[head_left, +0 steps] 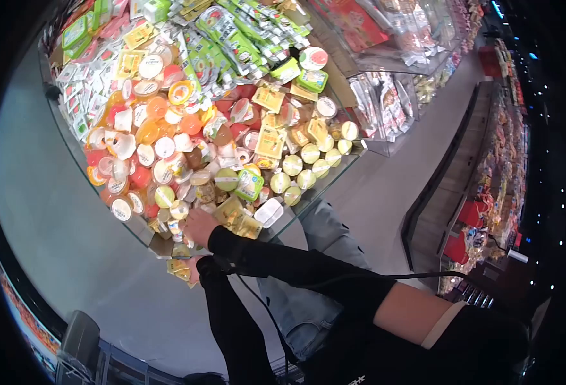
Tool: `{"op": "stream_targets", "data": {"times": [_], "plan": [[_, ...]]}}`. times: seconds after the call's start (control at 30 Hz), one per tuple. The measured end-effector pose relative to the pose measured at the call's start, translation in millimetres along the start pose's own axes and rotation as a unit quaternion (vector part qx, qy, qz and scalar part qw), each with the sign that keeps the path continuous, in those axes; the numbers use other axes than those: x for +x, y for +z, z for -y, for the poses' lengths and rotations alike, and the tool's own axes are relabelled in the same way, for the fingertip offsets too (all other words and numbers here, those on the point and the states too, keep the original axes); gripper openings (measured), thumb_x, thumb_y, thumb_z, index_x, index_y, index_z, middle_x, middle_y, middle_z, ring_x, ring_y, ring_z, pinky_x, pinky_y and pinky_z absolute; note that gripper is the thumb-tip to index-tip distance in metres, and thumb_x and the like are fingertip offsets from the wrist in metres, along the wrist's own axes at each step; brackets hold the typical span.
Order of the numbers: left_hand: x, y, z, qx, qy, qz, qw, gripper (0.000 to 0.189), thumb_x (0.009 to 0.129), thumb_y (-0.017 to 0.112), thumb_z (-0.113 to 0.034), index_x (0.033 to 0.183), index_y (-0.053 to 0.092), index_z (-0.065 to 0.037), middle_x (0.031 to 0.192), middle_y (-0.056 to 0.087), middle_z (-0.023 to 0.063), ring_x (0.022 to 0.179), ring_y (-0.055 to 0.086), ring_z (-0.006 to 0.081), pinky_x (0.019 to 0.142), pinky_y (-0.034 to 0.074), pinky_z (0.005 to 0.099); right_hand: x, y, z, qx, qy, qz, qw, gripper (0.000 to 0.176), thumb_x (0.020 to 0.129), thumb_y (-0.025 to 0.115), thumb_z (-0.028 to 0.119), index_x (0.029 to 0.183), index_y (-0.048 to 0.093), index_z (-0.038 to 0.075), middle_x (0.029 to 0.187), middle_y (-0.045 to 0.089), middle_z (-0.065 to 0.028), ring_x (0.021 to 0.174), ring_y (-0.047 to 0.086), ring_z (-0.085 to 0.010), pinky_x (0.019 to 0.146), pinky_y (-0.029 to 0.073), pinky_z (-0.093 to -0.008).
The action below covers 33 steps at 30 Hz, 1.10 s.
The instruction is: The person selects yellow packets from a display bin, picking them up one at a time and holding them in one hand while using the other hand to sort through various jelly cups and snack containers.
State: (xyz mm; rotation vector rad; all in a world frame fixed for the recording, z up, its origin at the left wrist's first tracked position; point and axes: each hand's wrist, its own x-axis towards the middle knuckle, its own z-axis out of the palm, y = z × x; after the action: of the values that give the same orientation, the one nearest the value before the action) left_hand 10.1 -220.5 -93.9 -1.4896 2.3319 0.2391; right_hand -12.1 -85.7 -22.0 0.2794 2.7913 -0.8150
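Observation:
My left hand (pixel 194 269) is just outside the bin's near corner, closed around a yellow packet (pixel 179 271) with printed labels. Inside that same corner, my right hand (pixel 199 228) reaches down among small jelly cups (pixel 176 210). Its fingers curl inward, and whatever they grip is hidden. To its right lie yellow packets (pixel 235 215), and beyond them sits a white tub (pixel 269 212) beside the glass edge. A green-lidded jelly tub (pixel 249 185) and several round jelly cups (pixel 165 147) with white lids fill the area around it.
A glass wall (pixel 308 205) borders the bin. Green pouches (pixel 222 45) and white sachets (pixel 77 96) lie at its far side. Clear bins of packaged snacks (pixel 385 102) stand to the right, past them a shelf (pixel 443 186). A black cable (pixel 385 276) crosses my right arm.

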Motion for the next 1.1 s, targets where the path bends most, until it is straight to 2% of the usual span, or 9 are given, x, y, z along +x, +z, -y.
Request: {"op": "stream_targets", "data": {"times": [0.1,0.17,0.23,0.3,0.37,0.4,0.57,0.67,1.1], "plan": [[-5.4,-2.2,-8.9,0.02,0.02,0.004,1.0,0.061,0.07,0.059,-0.045,0.12,0.039,-0.016,0.101,0.052,0.0136,0.094,0.052,0.029,0.075,0.044,0.0417,20.0,41.8,23.8,0.047,0.157,-0.031,0.986,0.03,0.078,0.045,0.02,0.103,0.054,0.005,0.08,0.055,-0.0118,0.082,0.05,-0.0264,0.074,0.038,-0.0351],[-7.4,-4.6,-7.4,0.03,0.028,0.01,0.999,0.061,0.071,0.059,-0.045,0.12,0.039,-0.016,0.101,0.052,0.0136,0.094,0.052,0.029,0.075,0.044,0.0417,6.5,-2.1,21.2,-0.009,0.035,0.044,0.998,0.034,0.08,0.042,0.019,0.112,0.048,0.007,0.081,0.056,-0.0151,0.087,0.05,-0.0309,0.073,0.039,-0.0341],[-9.3,-6.2,-8.7,0.035,0.032,0.012,0.999,0.061,0.071,0.059,-0.045,0.12,0.039,-0.016,0.101,0.052,0.0136,0.094,0.052,0.029,0.075,0.044,0.0417,-7.3,-41.8,4.3,0.051,0.079,0.108,0.99,0.047,0.076,0.051,0.021,0.12,0.04,0.008,0.092,0.054,-0.0191,0.092,0.049,-0.0329,0.075,0.04,-0.036],[-10.6,-5.8,-10.8,0.038,0.035,0.014,0.999,0.061,0.071,0.059,-0.045,0.12,0.039,-0.016,0.101,0.052,0.0136,0.094,0.052,0.029,0.075,0.044,0.0417,-45.6,-91.1,-22.4,0.337,0.13,-0.016,0.932,0.065,0.065,0.064,0.02,0.122,0.038,0.007,0.102,0.05,-0.0189,0.095,0.048,-0.0323,0.08,0.04,-0.0375],[-11.7,-6.4,-11.4,0.04,0.038,0.014,0.998,0.061,0.071,0.059,-0.045,0.12,0.039,-0.016,0.101,0.052,0.0136,0.094,0.052,0.029,0.075,0.044,0.0417,-75.6,-106.4,-59.9,0.341,0.122,-0.195,0.912,0.077,0.055,0.071,0.016,0.124,0.036,0.009,0.105,0.047,-0.0161,0.097,0.048,-0.0288,0.085,0.039,-0.0362],[-12.4,-5.2,-12.8,0.04,0.041,0.016,0.998,0.061,0.071,0.059,-0.045,0.12,0.039,-0.016,0.101,0.052,0.0135,0.094,0.052,0.029,0.075,0.044,0.0417,-96.6,-132.6,-75.4,0.394,0.166,-0.196,0.882,0.072,0.057,0.069,0.013,0.122,0.038,0.01,0.102,0.046,-0.0152,0.097,0.048,-0.0271,0.086,0.039,-0.0337],[-13.9,-3.3,-16.8,0.043,0.049,0.014,0.998,0.061,0.071,0.059,-0.045,0.121,0.038,-0.016,0.101,0.052,0.0135,0.094,0.052,0.029,0.075,0.044,0.0416,-182.4,-165.7,-185.0,0.101,0.332,-0.328,0.879,0.055,0.055,0.068,0.011,0.105,0.044,0.007,0.098,0.042,-0.0159,0.09,0.047,-0.034,0.079,0.041,-0.0369],[-14.8,-1.8,-19.4,0.047,0.054,0.012,0.997,0.061,0.071,0.059,-0.044,0.121,0.038,-0.016,0.101,0.052,0.0135,0.094,0.052,0.0289,0.075,0.044,0.0416,-217.4,-175.9,-227.8,0.006,0.448,-0.288,0.846,0.052,0.054,0.066,0.008,0.103,0.048,0.009,0.092,0.046,-0.0155,0.087,0.048,-0.0324,0.077,0.041,-0.0381],[-16.8,-1.7,-20.0,0.061,0.06,-0.006,0.996,0.061,0.071,0.058,-0.044,0.122,0.037,-0.017,0.101,0.052,0.0134,0.094,0.052,0.0288,0.075,0.044,0.0415,-245.9,-174.8,-272.2,-0.116,0.474,-0.2,0.85,0.075,0.054,0.074,0.019,0.12,0.04,0.013,0.112,0.045,-0.0133,0.102,0.044,-0.029,0.083,0.035,-0.0386]]}}
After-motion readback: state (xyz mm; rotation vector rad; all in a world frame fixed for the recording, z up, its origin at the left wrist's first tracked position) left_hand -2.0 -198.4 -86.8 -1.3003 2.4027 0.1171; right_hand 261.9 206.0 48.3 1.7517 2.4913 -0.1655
